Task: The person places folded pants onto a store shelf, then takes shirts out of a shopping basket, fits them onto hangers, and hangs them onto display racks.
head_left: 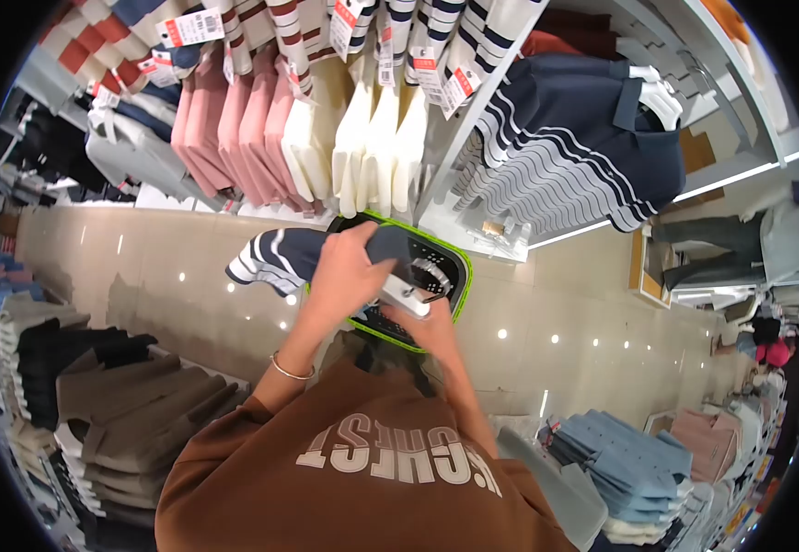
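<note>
In front of my body, my left hand [351,269] is closed on a navy and white striped knit shirt [291,252] near its dark collar. The striped end of the shirt hangs out to the left. My right hand [425,324] grips a white hanger [405,296] with a metal hook, close beside the left hand. Whether the hanger is still inside the shirt I cannot tell. Below both hands is a black shopping basket with a bright green rim [469,276]. My hands and the shirt hide much of its inside.
Pink tops [243,138] and cream tops [376,138] hang ahead, below striped garments with price tags [190,28]. A navy striped polo shirt [583,138] hangs at the right. Brown garments [132,405] are at lower left, light blue shirts [620,460] at lower right. Shiny tiled floor [546,304] lies between.
</note>
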A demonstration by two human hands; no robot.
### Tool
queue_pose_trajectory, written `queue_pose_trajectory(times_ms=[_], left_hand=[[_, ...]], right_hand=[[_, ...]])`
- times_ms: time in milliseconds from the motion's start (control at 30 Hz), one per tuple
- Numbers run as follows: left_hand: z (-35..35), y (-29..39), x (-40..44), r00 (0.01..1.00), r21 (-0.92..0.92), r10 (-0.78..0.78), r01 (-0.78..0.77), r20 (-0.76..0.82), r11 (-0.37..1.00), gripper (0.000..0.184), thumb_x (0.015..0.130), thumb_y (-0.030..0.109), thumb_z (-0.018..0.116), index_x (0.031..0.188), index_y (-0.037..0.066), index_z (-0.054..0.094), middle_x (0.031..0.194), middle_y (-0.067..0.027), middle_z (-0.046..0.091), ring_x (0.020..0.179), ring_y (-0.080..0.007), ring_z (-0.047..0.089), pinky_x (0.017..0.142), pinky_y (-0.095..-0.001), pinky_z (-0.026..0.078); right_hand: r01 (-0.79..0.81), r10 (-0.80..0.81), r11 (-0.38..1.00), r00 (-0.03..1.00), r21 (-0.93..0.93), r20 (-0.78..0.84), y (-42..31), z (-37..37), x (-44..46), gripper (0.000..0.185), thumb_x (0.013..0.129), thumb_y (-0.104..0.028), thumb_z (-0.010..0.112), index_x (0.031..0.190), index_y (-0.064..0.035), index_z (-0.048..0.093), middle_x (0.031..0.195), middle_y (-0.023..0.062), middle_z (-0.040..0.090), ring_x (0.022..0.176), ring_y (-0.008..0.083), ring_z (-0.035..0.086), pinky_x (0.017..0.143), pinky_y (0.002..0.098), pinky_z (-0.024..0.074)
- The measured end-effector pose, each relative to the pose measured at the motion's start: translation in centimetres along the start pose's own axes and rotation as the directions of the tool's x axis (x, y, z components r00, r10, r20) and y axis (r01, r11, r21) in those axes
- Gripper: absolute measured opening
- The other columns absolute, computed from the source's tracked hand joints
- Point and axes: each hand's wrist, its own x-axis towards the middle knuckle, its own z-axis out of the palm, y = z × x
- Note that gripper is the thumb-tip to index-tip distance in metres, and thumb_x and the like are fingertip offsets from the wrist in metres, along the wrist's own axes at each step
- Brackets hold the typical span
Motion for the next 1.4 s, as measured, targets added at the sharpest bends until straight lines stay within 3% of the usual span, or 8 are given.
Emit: queue_pose_trajectory(times_ms=[67, 167, 467, 533, 633, 767, 1000, 1400], left_hand=[[1.0, 1.4, -0.2, 0.994, -0.030, 0.102, -0.101, 0.047, 0.994, 0.022, 0.064, 0.005, 0.066, 0.082, -0.006, 0.060, 0.064, -0.0181, 0.057, 0.058, -0.0207, 0.058, 0.059, -0.0318, 0.045], [2.1, 3.5, -1.1, 0.932, -0.211, 0.268, -0.219, 0.244, 0.953, 0.026, 0.065, 0.008, 0.067, 0.085, -0.005, 0.060, 0.072, -0.0182, 0.058, 0.066, -0.0234, 0.058, 0.062, -0.0330, 0.045], [1.0, 7.7, -3.7, 0.645, -0.087, 0.719, -0.726, 0.259, 0.682, 0.038, 0.065, 0.016, 0.074, 0.098, 0.003, 0.061, 0.104, -0.0099, 0.056, 0.097, -0.0284, 0.053, 0.088, -0.0387, 0.040], [0.0, 7.4, -3.1, 0.646, 0.032, 0.739, -0.757, 0.192, 0.653, 0.044, 0.061, 0.013, 0.076, 0.102, 0.006, 0.060, 0.105, -0.0081, 0.056, 0.101, -0.0302, 0.051, 0.091, -0.0415, 0.039], [-0.7, 6.1, -3.3, 0.732, 0.261, 0.565, -0.672, 0.381, 0.693, 0.049, 0.060, 0.022, 0.077, 0.105, 0.009, 0.060, 0.103, -0.0098, 0.057, 0.101, -0.0299, 0.053, 0.090, -0.0394, 0.041], [-0.7, 5.9, -3.5, 0.717, 0.335, 0.241, -0.560, 0.654, 0.758, 0.050, 0.063, 0.025, 0.074, 0.106, 0.005, 0.059, 0.092, -0.0154, 0.061, 0.084, -0.0337, 0.059, 0.073, -0.0397, 0.047], [-1.5, 1.8, -4.3, 0.756, 0.162, 0.245, -0.420, 0.607, 0.893, 0.041, 0.065, 0.022, 0.071, 0.099, 0.003, 0.062, 0.075, -0.0195, 0.061, 0.067, -0.0355, 0.058, 0.062, -0.0402, 0.044], [-7.8, -3.0, -7.2, 0.903, 0.357, 0.076, -0.243, 0.422, 0.902, 0.053, 0.053, 0.026, 0.081, 0.101, 0.009, 0.065, 0.082, -0.0127, 0.063, 0.076, -0.0293, 0.057, 0.070, -0.0345, 0.047]], right_hand=[[-0.048, 0.049, 0.994, 0.999, 0.093, -0.011, 1.1, 1.1, -0.7, 0.033, 0.072, -0.015, 0.070, 0.100, 0.0001, 0.062, 0.088, 0.0094, 0.066, 0.074, 0.0135, 0.060, 0.070, 0.0287, 0.0476], [0.140, -0.189, 0.964, 0.959, -0.227, -0.210, 4.2, 1.7, -1.7, 0.040, 0.079, -0.007, 0.064, 0.116, -0.0012, 0.051, 0.109, 0.0083, 0.058, 0.097, 0.0146, 0.056, 0.084, 0.0308, 0.0456], [0.082, 0.100, 0.839, 0.949, 0.538, -0.300, 0.0, -3.2, -2.8, 0.043, 0.076, -0.013, 0.064, 0.115, -0.0004, 0.051, 0.110, 0.0129, 0.057, 0.099, 0.0235, 0.057, 0.085, 0.0338, 0.0454], [0.177, -0.155, 0.983, 0.950, 0.058, -0.273, -0.3, -4.1, -3.2, 0.043, 0.073, -0.011, 0.064, 0.113, 0.0011, 0.052, 0.105, 0.0133, 0.059, 0.097, 0.0231, 0.058, 0.082, 0.0327, 0.0464], [0.054, -0.143, 0.893, 0.975, -0.447, -0.168, 1.9, -5.1, -3.9, 0.043, 0.070, -0.010, 0.067, 0.111, -0.0003, 0.055, 0.105, 0.0143, 0.060, 0.098, 0.0223, 0.057, 0.084, 0.0318, 0.0448], [0.166, -0.166, 0.986, 0.986, -0.007, 0.010, -2.1, -4.8, -4.3, 0.052, 0.068, -0.013, 0.070, 0.115, -0.0006, 0.051, 0.113, 0.0144, 0.055, 0.103, 0.0231, 0.053, 0.087, 0.0329, 0.0413], [0.040, 0.070, 0.934, 0.953, -0.355, 0.293, -9.0, -6.0, -3.7, 0.040, 0.064, -0.013, 0.075, 0.099, -0.0009, 0.061, 0.090, 0.0102, 0.064, 0.084, 0.0186, 0.059, 0.079, 0.0292, 0.0455], [0.020, 0.115, 0.969, 0.847, 0.247, -0.519, -0.6, -16.1, -11.8, 0.023, 0.078, -0.004, 0.065, 0.100, 0.0002, 0.060, 0.094, 0.0091, 0.065, 0.086, 0.0151, 0.062, 0.080, 0.0279, 0.0483]])
